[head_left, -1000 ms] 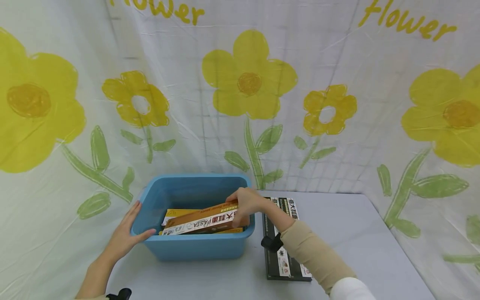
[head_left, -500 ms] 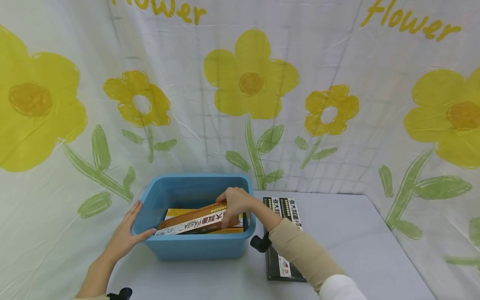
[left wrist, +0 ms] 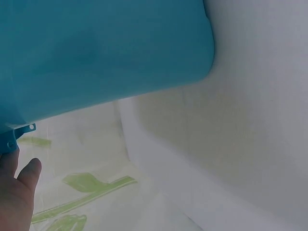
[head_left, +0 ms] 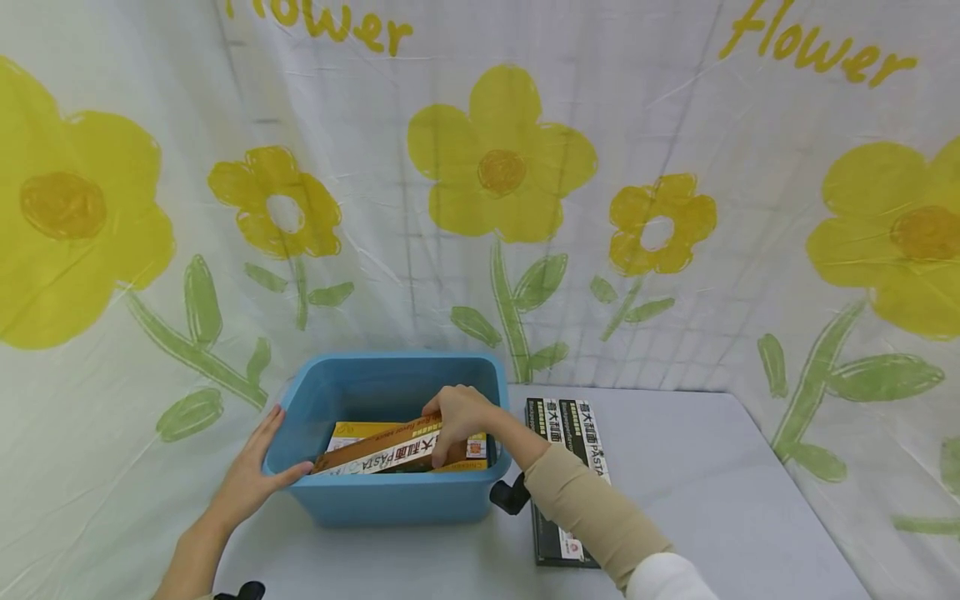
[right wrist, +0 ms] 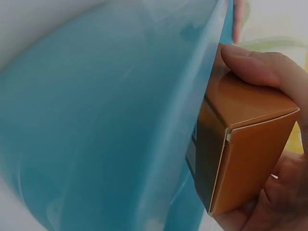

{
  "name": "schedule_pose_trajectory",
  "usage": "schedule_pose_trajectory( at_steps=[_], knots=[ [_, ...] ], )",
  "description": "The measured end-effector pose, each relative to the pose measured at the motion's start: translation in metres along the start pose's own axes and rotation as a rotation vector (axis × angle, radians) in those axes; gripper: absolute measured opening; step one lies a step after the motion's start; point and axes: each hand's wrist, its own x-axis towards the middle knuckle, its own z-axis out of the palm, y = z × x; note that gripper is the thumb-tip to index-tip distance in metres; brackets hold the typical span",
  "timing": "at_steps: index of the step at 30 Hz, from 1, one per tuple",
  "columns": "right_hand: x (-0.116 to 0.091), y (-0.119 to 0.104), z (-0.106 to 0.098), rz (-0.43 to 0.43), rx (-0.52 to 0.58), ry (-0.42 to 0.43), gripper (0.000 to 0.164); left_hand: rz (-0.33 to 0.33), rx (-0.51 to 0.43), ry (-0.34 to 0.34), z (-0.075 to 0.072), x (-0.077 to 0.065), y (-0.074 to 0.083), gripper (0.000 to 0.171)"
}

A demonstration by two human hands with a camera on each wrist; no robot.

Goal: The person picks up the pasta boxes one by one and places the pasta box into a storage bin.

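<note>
My right hand (head_left: 461,417) grips a brown-and-white pasta box (head_left: 408,450) near its right end, thumb on one side and fingers on the other. The box lies tilted inside the blue bin (head_left: 397,500), its left end lower, close to the front left corner. In the right wrist view the box's brown end (right wrist: 255,163) faces the camera beside the bin wall. Yellow boxes (head_left: 360,429) lie beneath it, partly covered. My left hand (head_left: 251,467) rests on the bin's left front corner, fingers extended along the left rim and thumb over the front one.
Two black-and-white pasta boxes (head_left: 551,546) lie side by side on the white table (head_left: 690,475) right of the bin, partly under my right forearm. A white curtain (head_left: 375,283) printed with yellow flowers hangs close behind the table.
My right hand has moved left with the brown pasta box, sliding its left end toward the bin's front left corner. The left hand has stayed on the rim.
</note>
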Motion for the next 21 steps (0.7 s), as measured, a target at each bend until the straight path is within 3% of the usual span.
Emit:
schedule_pose_trajectory(
  at_steps=[12, 21],
  knots=[
    [-0.0006, -0.0035, -0.0022, -0.023, -0.054, -0.020, 0.071, 0.013, 0.001, 0.008, -0.0003, 0.0000, 0.0006, 0.095],
    [-0.0015, -0.0050, 0.0014, 0.006, -0.082, -0.045, 0.071, -0.017, -0.004, -0.015, 0.0000, -0.0013, 0.0011, 0.095]
  ],
)
